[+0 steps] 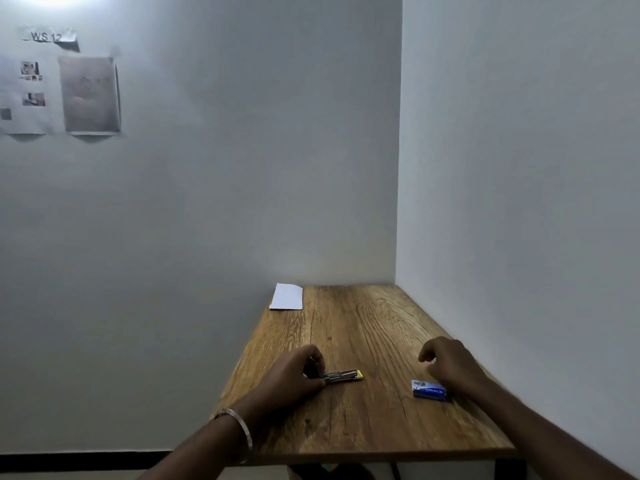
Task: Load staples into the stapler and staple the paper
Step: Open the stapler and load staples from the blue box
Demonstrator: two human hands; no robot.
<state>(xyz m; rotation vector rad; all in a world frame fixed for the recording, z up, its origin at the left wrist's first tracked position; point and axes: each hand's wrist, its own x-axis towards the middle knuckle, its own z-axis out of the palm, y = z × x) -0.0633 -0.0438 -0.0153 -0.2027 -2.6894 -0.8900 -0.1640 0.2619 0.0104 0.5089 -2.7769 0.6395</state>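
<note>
A small metal stapler (pixel 343 375) with a yellow tip lies on the wooden table (pixel 349 420), pointing right. My left hand (pixel 294 372) grips its left end, fingers curled around it. A blue staple box (pixel 428 389) lies to the right, near the wall. My right hand (pixel 448 363) hovers just above and behind the box with fingers loosely bent and nothing in them; whether it touches the box I cannot tell. A folded white paper (pixel 286 297) lies at the table's far left corner.
The table stands in a corner, with a white wall along its right side and one behind it. Its left edge drops off to the floor. Printed sheets (pixel 88 95) are taped on the wall at the upper left.
</note>
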